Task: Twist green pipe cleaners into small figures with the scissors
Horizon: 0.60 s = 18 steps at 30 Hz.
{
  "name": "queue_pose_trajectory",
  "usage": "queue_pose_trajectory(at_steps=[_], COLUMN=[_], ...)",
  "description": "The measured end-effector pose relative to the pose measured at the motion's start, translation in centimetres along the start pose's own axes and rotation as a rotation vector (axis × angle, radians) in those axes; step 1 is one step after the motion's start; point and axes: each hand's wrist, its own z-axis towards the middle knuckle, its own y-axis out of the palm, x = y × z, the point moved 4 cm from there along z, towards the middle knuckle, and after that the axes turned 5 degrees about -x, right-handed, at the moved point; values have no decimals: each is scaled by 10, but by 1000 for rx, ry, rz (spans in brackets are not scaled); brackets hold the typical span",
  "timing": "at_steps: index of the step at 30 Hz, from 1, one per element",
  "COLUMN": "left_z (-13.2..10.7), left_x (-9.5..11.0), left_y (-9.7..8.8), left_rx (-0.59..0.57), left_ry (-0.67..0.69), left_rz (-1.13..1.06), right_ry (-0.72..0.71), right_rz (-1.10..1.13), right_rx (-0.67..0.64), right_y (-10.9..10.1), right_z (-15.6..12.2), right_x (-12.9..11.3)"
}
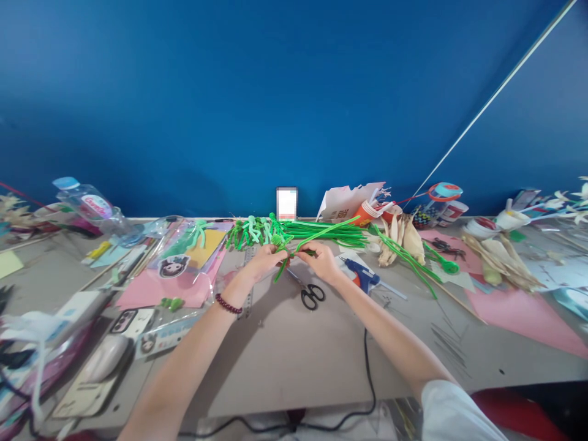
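My left hand (266, 260) and my right hand (320, 260) meet above the middle of the table, fingers pinched on a green pipe cleaner (279, 273). One end of it hangs below my left fingers, and a long green length slants up to the right from between my hands. The exact spot where the fingertips grip is partly hidden. Just beyond them lies a bundle of straight green pipe cleaners (328, 231), with a pile of twisted green pieces (250, 231) to its left. Black-handled scissors (313, 297) rest on the table under my right hand.
A blue glue gun (362, 274) lies right of my right hand. A phone (287, 204) stands against the blue wall. Pink paper (160, 288), a bottle (89, 201) and a white mouse-shaped object (107, 358) are left; dried husks (404, 239) and red cups (366, 212) are right. A black cable (367, 367) crosses the front edge.
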Motion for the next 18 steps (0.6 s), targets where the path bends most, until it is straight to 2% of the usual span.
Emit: queue_pose_trajectory(at_steps=[4,9,13,18], left_z=[1,0,1,4], left_x=[0,-1,-3,-6], left_y=[1,0,0,-1], left_rx=[-32,6,-23,-42], left_ry=[5,-25,-13,19], left_rz=[-9,-22,-71,-19], right_ry=[6,-1,4,9], right_rz=[0,6,7,13], right_rx=[12,17,22,29], right_y=[0,1,1,1], right_z=[0,0,-1,-1], right_x=[0,2,3,3])
